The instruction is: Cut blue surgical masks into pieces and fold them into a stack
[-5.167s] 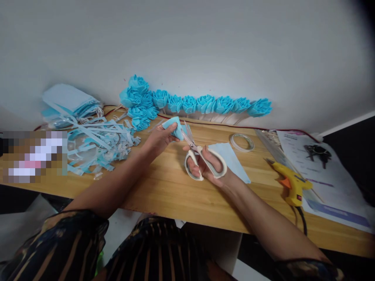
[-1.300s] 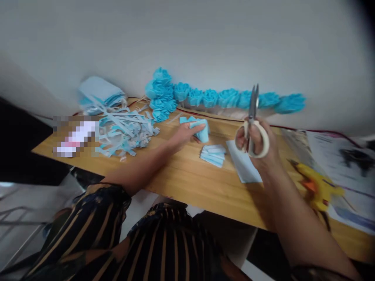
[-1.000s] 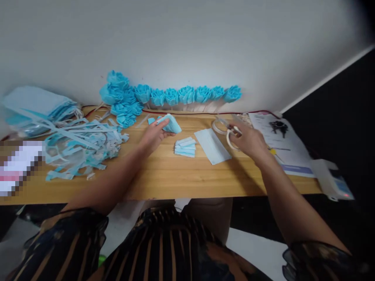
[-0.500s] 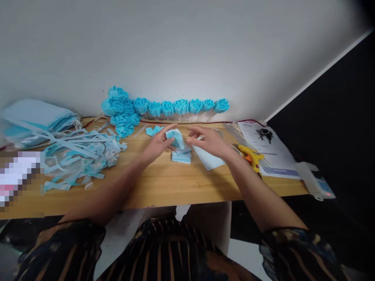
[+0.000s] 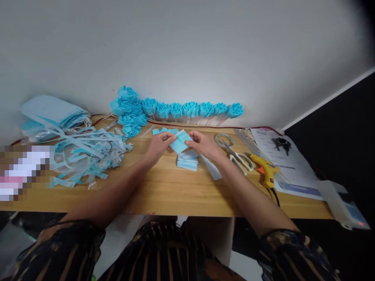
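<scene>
Between my two hands a light blue fabric square [image 5: 181, 141] is held up flat, one corner pointing down. My left hand [image 5: 160, 146] pinches its left corner, and my right hand [image 5: 202, 143] pinches the right one with the thumb in front. Just below it a small stack of cut blue pieces [image 5: 187, 161] lies on the wooden table [image 5: 164, 191]. Several brighter blue pieces [image 5: 165, 131] lie behind my left hand. A larger pale sheet [image 5: 213, 169] is partly hidden under my right forearm.
Blue fabric flowers [image 5: 190, 109] line the wall. Cut strips [image 5: 88, 156] and stacked face masks [image 5: 54, 113] fill the left. On the right are scissors [image 5: 238, 156], a wire coil [image 5: 224, 139], a yellow glue gun [image 5: 266, 169], printed paper [image 5: 281, 164], keys [image 5: 281, 145] and a power strip [image 5: 341, 205].
The blue piece was bent over in my left hand, with my right hand apart and open. Now it is spread flat and both hands pinch it. The view has shifted slightly.
</scene>
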